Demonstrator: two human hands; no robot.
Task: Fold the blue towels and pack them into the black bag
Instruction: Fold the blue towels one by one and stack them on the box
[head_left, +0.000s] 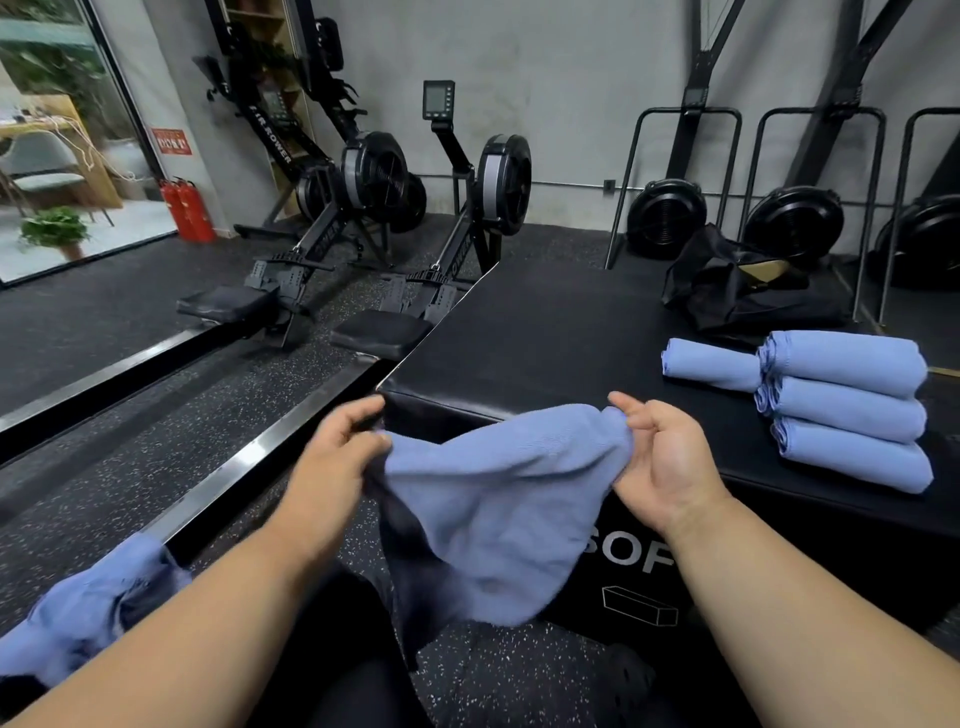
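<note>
Both the left hand and right hand pinched a blue towel stretched between them, over the black foam box on the speckled gym floor.

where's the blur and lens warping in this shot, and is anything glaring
Head view: motion blur smears the left hand and the loose blue towel it holds with the right hand; the folded towels stay sharp; wide-angle bending bows the rower rails and box edge; the window at top left is bright and washed out.
</note>
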